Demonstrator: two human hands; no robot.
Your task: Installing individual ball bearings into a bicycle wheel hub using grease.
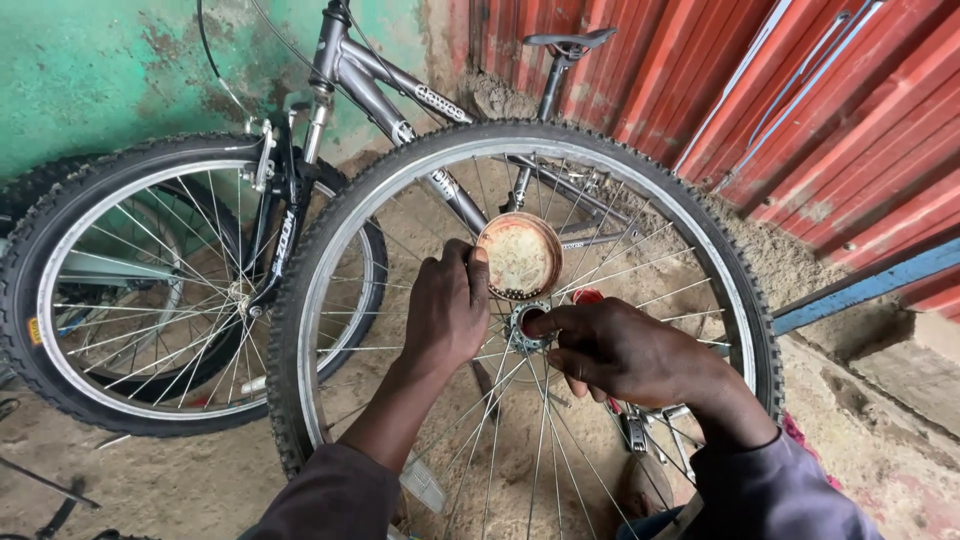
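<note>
Both hands work at a loose bicycle wheel (330, 230): left hand (447, 305) grips a round tin (518, 256) above the hub (527, 325), right hand (625, 352) pinches fingertips at that hub

1. Both arms wear long sleeves of a dull greyish-purple cloth.
2. The cuffs are pushed back, leaving wrists and part of each forearm bare.
3. The left hand (447, 308) and right hand (620, 350) are bare: no gloves, rings or watch.

Knobbly rubber tyre (735, 270), shiny metal spokes (640, 268), rusty dull tin lid (518, 256).
</note>
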